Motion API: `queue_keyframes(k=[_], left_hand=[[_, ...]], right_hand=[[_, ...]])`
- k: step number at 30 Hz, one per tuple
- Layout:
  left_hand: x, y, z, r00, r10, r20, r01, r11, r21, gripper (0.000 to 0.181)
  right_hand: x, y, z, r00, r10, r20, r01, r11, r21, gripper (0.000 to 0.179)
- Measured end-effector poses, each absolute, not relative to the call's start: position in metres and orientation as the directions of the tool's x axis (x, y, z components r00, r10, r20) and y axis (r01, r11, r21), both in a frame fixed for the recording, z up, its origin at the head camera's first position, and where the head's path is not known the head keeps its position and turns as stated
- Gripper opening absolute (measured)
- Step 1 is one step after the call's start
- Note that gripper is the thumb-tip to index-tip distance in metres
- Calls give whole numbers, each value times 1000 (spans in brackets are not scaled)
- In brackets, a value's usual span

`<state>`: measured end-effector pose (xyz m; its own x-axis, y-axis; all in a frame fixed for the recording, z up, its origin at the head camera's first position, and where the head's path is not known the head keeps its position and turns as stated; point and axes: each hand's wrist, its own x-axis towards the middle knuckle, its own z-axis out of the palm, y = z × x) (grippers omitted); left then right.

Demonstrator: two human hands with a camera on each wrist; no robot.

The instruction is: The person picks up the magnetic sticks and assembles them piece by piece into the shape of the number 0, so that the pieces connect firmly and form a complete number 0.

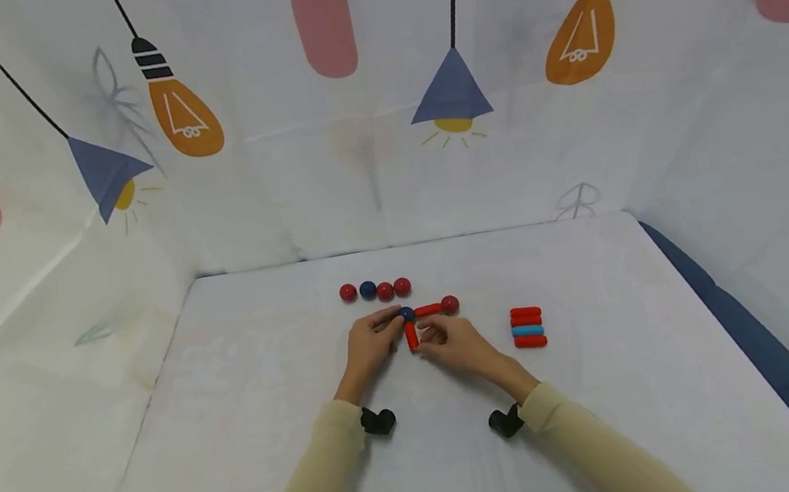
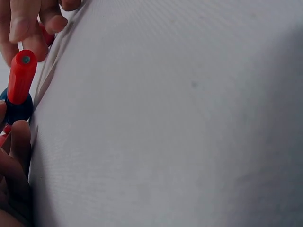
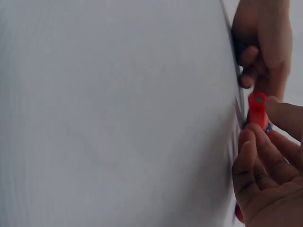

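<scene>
A blue ball (image 1: 407,313) joins two red rods. One rod (image 1: 429,310) runs right to a red ball (image 1: 451,304); the other rod (image 1: 411,336) points toward me. My left hand (image 1: 369,344) pinches the blue ball at its left side, as the left wrist view also shows. At the right of the near rod, my right hand (image 1: 457,344) has its thumb and fingertips bent close around the free end. In the right wrist view the thumb appears to touch this rod (image 3: 257,111); whether the fingers grip it is unclear.
Behind the joined pieces lies a row of loose balls, including a red ball (image 1: 348,293) and a blue ball (image 1: 368,290). Right of my hands, several rods lie stacked side by side, one of them a light blue rod (image 1: 528,331). All rest on a white table (image 1: 245,368).
</scene>
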<state>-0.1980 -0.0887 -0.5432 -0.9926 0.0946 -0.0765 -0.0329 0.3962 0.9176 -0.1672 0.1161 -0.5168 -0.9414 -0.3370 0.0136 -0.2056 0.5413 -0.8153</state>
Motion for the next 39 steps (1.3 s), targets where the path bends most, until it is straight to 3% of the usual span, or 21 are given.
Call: queue_keyframes(k=[14, 22, 30, 39], left_hand=[[-200, -87, -538, -991, 79, -112, -71, 400, 914, 36], [-202, -87, -541, -991, 110, -81, -27, 428, 903, 37], [-203, -88, -541, -988, 119, -94, -39, 400, 916, 36], [-204, -88, -542, -990, 129, -53, 2, 394, 919, 34]], right_hand=[[-172, 207, -480, -949, -291, 121, -291, 663, -690, 34], [-171, 251, -478, -967, -224, 121, -250, 744, -619, 34], [-172, 273, -482, -985, -166, 55, -165, 773, -612, 36], [-186, 274, -482, -981, -191, 29, -168, 773, -611, 40]])
